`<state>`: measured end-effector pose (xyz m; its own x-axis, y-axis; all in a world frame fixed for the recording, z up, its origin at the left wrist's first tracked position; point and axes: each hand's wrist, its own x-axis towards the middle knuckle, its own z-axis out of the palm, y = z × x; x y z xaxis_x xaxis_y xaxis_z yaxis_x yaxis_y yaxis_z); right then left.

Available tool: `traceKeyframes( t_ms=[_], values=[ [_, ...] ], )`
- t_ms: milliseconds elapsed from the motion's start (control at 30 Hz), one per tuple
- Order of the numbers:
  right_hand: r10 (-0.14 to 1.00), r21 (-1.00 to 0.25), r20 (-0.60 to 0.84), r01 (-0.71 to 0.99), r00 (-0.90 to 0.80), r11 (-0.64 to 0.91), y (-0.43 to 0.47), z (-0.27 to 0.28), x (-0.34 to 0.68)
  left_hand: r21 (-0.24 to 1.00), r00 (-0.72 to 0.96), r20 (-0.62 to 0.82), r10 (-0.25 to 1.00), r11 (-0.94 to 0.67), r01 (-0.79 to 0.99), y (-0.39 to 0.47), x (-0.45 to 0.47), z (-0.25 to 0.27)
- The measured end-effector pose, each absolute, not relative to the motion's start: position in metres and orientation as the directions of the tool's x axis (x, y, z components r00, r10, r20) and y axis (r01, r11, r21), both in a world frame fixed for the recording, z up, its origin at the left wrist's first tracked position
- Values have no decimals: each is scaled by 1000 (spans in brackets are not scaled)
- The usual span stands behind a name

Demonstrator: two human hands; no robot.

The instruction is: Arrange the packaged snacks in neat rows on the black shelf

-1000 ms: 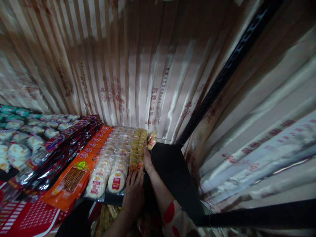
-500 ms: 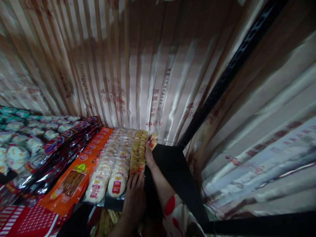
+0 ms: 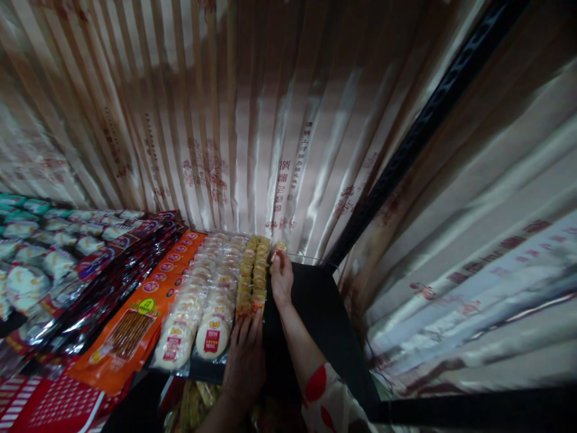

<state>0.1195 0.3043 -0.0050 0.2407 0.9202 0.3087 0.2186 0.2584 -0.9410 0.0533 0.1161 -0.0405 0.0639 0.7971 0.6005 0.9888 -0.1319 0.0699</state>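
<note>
Two rows of small yellow snack packets (image 3: pixel 252 270) stand on a black shelf (image 3: pixel 311 313). My left hand (image 3: pixel 244 355) lies at their front end, fingers stretched out and touching the nearest packets. At the far end, just right of the rows, my right hand (image 3: pixel 282 281) pinches a small yellow-and-red snack packet (image 3: pixel 280 246), partly hidden by the fingers. Left of the yellow rows are two rows of round white rice crackers in clear wrappers (image 3: pixel 211 337) with red labels.
An orange snack bag (image 3: pixel 128 331) and stacked dark shiny packets (image 3: pixel 99 307) lie further left. A red basket (image 3: pixel 63 397) is at lower left. Behind the shelf hangs a pleated curtain (image 3: pixel 252 120), and a black metal post (image 3: pixel 396 156) rises at the right.
My right hand has turned and shifted slightly right, away from the yellow rows, with its packet now more covered by the fingers. My left hand stays at the front of the rows.
</note>
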Motion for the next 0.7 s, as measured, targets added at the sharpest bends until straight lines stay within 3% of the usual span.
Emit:
traceKeyframes(
  t_ms=[133,367,700],
  values=[
    [824,-886,363,434,435,161,306,-16,144,77,62,579,813,-130,989,114,53,-40],
    [935,-896,154,445,318,-4,316,-31,149,99,61,511,857,-130,987,111,52,-46],
    [919,-827,317,542,236,146,335,-22,138,54,116,503,857,-165,985,114,49,-54]
  ],
)
